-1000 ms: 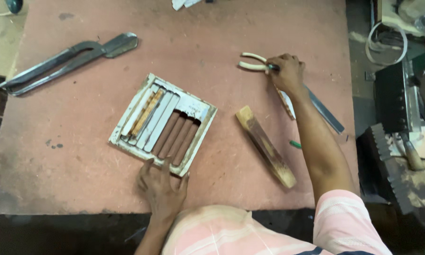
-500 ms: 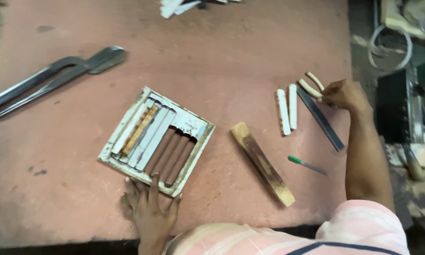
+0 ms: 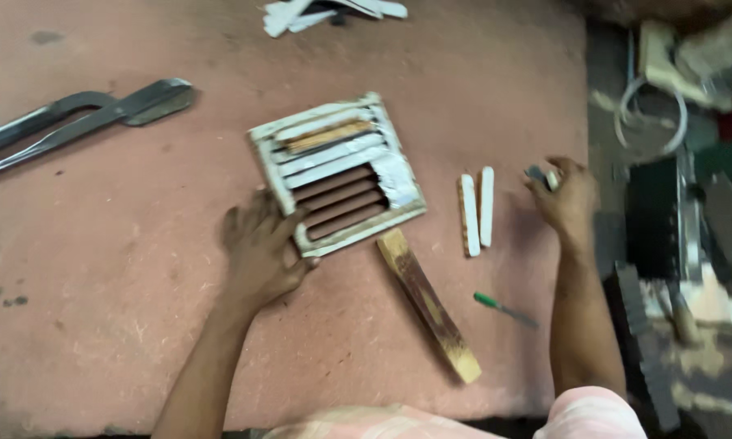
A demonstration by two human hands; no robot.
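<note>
Here, in the middle of the frame, the left hand point(image 3: 260, 248) is pressing on the lower left corner of the vent grille point(image 3: 337, 172), fingers spread flat over its frame rather than gripping. At the right, the right hand point(image 3: 562, 193) is clenching around a small dark tool point(image 3: 536, 173), too blurred to name. Two white slats point(image 3: 476, 209) are lying just left of that hand. A wooden strip point(image 3: 427, 303) is touching the grille's lower edge, a green-handled screwdriver point(image 3: 504, 308) lying beside it. Large shears point(image 3: 73, 118) are resting upper left on the pink table point(image 3: 122, 341).
</note>
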